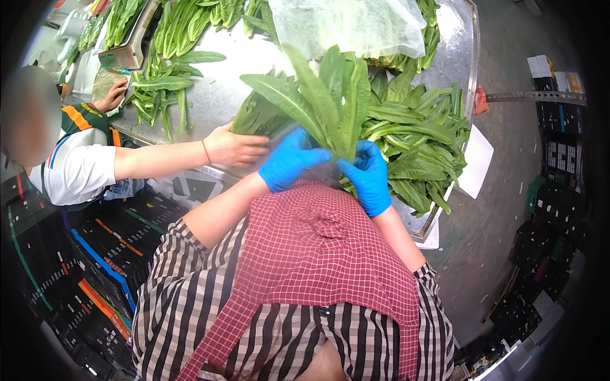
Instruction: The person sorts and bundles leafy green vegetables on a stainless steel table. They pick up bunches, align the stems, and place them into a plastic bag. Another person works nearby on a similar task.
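Observation:
A fanned bunch of long leafy greens (333,105) stands upright before me, its stems low near my apron. My right hand (371,176), in a blue glove, pinches the stem end between thumb and fingers. From the other side my left hand (290,162), gloved too, has its thumb against the stems; whether its fingers grip anything is unclear. Thin clear plastic (324,172) shows between the hands. Just left, a second bunch of greens (264,112) lies against a co-worker's bare hand (238,146).
Loose greens (414,143) are heaped at the right of the metal table (219,95). A translucent plastic sheet (348,28) covers more greens at the back. At left are a scale (131,50) and a co-worker (81,162). Black crates (109,238) stand behind, lower left.

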Demonstrator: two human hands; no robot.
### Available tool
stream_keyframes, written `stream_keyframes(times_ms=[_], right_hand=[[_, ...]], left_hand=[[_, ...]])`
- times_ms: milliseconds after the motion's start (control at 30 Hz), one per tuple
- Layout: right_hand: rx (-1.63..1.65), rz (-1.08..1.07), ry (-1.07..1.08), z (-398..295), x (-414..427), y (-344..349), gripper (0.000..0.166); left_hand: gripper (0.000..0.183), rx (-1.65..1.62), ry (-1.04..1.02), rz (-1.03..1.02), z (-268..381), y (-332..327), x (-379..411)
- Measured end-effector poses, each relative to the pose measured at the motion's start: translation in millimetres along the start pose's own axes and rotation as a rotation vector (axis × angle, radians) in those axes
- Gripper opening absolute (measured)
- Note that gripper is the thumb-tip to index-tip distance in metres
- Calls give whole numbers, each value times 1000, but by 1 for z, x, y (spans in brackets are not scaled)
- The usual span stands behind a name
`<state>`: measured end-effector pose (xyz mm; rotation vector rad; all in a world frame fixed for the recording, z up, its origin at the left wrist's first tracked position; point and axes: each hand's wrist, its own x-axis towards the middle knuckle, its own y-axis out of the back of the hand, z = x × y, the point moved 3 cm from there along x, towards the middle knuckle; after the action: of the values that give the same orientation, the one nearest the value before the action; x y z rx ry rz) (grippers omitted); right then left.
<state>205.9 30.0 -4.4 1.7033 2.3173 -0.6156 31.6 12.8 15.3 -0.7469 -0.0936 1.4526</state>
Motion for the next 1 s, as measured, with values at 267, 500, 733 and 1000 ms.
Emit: stream_keyframes(times_ms=[267, 500, 733, 1000], right_hand=[[-418, -18, 46, -14, 0, -3, 45], [-32, 8, 77, -31, 9, -8, 43], [28, 35, 38, -27, 7, -4, 37], [98, 72, 14, -23, 5, 4, 36]], left_hand=[[35, 55, 5, 151, 2, -2, 3], [36, 241, 99, 81, 3, -3, -2], [38, 108, 122, 149, 1, 3, -1], [37, 57, 96, 179, 3, 4, -3]])
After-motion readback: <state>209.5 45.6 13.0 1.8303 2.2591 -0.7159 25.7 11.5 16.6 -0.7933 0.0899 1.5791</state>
